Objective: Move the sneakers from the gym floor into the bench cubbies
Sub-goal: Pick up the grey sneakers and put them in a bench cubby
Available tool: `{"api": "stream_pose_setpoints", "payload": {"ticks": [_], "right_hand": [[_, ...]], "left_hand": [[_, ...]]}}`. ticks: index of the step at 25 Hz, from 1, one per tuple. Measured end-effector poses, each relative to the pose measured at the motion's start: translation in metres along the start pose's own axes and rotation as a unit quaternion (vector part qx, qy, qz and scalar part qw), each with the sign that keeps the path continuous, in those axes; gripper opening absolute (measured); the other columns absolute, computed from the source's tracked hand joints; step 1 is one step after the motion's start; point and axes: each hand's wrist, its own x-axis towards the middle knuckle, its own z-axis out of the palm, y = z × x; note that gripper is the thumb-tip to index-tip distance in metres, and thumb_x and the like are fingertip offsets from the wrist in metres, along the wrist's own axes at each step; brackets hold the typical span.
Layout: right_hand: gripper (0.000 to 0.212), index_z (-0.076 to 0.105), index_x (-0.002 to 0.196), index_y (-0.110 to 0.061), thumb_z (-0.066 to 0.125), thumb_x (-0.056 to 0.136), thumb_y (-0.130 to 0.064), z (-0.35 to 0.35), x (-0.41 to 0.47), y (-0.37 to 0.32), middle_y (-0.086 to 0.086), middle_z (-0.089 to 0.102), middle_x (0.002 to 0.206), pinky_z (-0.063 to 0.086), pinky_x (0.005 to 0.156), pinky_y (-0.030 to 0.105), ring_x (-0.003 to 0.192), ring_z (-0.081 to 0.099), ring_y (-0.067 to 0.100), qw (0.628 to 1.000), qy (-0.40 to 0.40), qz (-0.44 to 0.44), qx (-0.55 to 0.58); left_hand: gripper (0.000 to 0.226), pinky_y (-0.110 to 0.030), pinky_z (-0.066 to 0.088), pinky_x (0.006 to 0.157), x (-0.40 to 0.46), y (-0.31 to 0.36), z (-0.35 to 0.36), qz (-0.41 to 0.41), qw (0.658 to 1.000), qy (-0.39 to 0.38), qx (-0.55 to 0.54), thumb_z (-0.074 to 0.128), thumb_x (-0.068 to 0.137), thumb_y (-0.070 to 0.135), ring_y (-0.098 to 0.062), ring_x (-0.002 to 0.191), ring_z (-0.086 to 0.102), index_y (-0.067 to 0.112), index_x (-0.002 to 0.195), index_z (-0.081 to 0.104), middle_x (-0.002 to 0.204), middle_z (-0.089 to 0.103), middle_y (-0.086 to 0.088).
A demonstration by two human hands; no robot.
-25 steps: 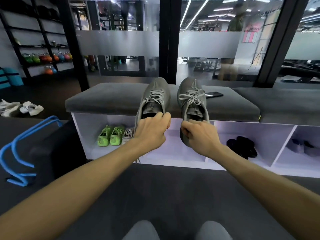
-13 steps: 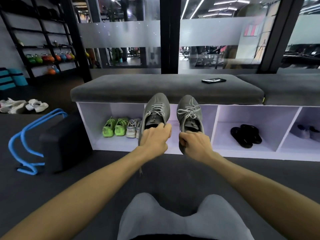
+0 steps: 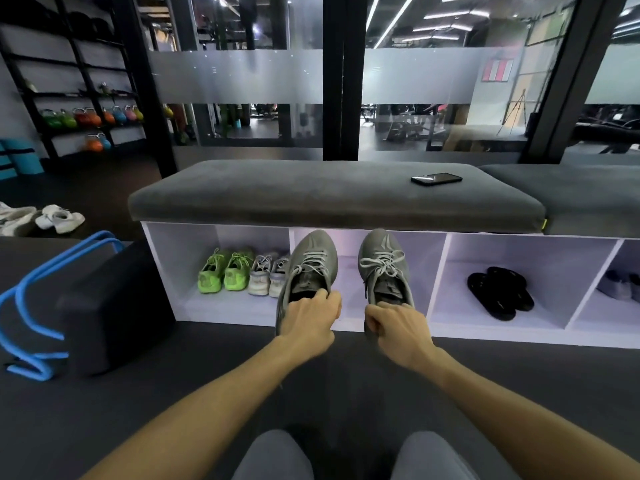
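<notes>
My left hand grips the heel of one grey sneaker, and my right hand grips the heel of the other grey sneaker. Both shoes point toes-forward at the mouth of the second cubby of the white bench, held just above its floor. The left cubby holds a neon green pair and a pale grey pair. A white pair of sneakers lies on the dark gym floor at the far left.
A phone lies on the grey bench cushion. Black sandals fill the third cubby, grey shoes the fourth. A black block and a blue hurdle stand on the floor at left. Glass wall behind.
Both hands have lowered the grey sneakers from the level of the bench cushion down to the mouth of the second cubby. The view has dropped and my knees have come into sight.
</notes>
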Motion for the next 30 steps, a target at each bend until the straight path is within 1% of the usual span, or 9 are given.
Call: {"api": "stream_pose_setpoints", "payload": {"ticks": [2,6,9,13,15,19,22,25,30], "right_hand": [[0.017,0.041,0.074,-0.026,0.048,0.073,-0.010,0.013,0.013,0.004,-0.006,0.057,0.080,0.016,0.049,0.024,0.068,0.046,0.020,1.000,-0.012,0.002,0.004],[0.015,0.042,0.072,-0.026,0.054,0.075,-0.017,0.044,0.042,0.017,-0.007,0.055,0.077,0.024,0.059,0.027,0.070,0.053,0.021,0.999,-0.047,0.009,0.006],[0.016,0.042,0.073,-0.026,0.055,0.076,-0.018,0.067,0.071,0.031,-0.007,0.056,0.078,0.028,0.060,0.027,0.071,0.053,0.020,0.998,-0.064,0.017,0.010],[0.015,0.044,0.075,-0.027,0.052,0.076,-0.014,0.112,0.135,0.071,-0.006,0.058,0.081,0.026,0.061,0.027,0.072,0.053,0.022,0.996,-0.088,0.028,0.017],[0.016,0.045,0.076,-0.026,0.051,0.074,-0.011,0.134,0.161,0.086,-0.005,0.059,0.082,0.029,0.061,0.028,0.073,0.054,0.023,0.994,-0.103,0.025,0.021],[0.014,0.050,0.079,-0.026,0.049,0.078,-0.012,0.181,0.204,0.114,-0.006,0.062,0.088,0.028,0.061,0.026,0.076,0.056,0.022,0.993,-0.111,0.023,0.023],[0.008,0.056,0.084,-0.026,0.052,0.085,-0.019,0.222,0.234,0.132,-0.007,0.063,0.090,0.028,0.059,0.025,0.079,0.058,0.021,0.994,-0.106,0.032,0.004],[0.009,0.060,0.089,-0.027,0.052,0.087,-0.023,0.256,0.255,0.147,-0.007,0.064,0.091,0.030,0.059,0.025,0.082,0.061,0.022,0.993,-0.109,0.047,0.015],[0.007,0.056,0.081,-0.026,0.054,0.085,-0.021,0.302,0.290,0.169,-0.006,0.064,0.092,0.031,0.059,0.026,0.084,0.061,0.024,0.991,-0.118,0.057,0.011]], "left_hand": [[0.028,-0.037,0.032,0.059,0.014,-0.006,0.010,0.001,1.000,-0.020,-0.003,0.054,0.077,0.004,-0.032,0.082,0.057,0.018,0.098,0.043,0.097,0.049,-0.004],[0.029,-0.038,0.034,0.059,0.049,-0.021,0.035,-0.008,0.998,-0.054,-0.012,0.055,0.077,0.004,-0.031,0.080,0.056,0.020,0.097,0.041,0.098,0.049,-0.004],[0.028,-0.037,0.031,0.060,0.083,-0.033,0.055,-0.007,0.998,-0.069,-0.004,0.054,0.079,0.004,-0.030,0.083,0.056,0.020,0.097,0.040,0.100,0.048,-0.004],[0.029,-0.036,0.032,0.059,0.161,-0.053,0.099,-0.004,0.996,-0.090,0.004,0.055,0.082,0.005,-0.029,0.084,0.057,0.019,0.104,0.042,0.103,0.049,-0.004],[0.031,-0.037,0.034,0.059,0.191,-0.060,0.123,-0.002,0.995,-0.102,0.007,0.055,0.082,0.005,-0.030,0.085,0.059,0.017,0.108,0.043,0.105,0.050,-0.005],[0.029,-0.039,0.046,0.067,0.242,-0.071,0.177,0.003,0.995,-0.098,-0.001,0.054,0.082,0.005,-0.029,0.084,0.060,0.017,0.107,0.045,0.105,0.055,-0.006],[0.027,-0.035,0.042,0.062,0.277,-0.080,0.221,-0.004,0.996,-0.091,-0.015,0.055,0.083,0.008,-0.028,0.085,0.061,0.018,0.107,0.047,0.105,0.056,-0.006],[0.030,-0.036,0.045,0.063,0.306,-0.086,0.256,-0.012,0.996,-0.085,-0.019,0.058,0.085,0.013,-0.029,0.087,0.063,0.017,0.113,0.047,0.106,0.057,-0.006],[0.031,-0.035,0.041,0.060,0.343,-0.102,0.296,-0.025,0.995,-0.095,-0.010,0.058,0.086,0.011,-0.030,0.086,0.063,0.017,0.115,0.049,0.109,0.055,-0.008]]}}
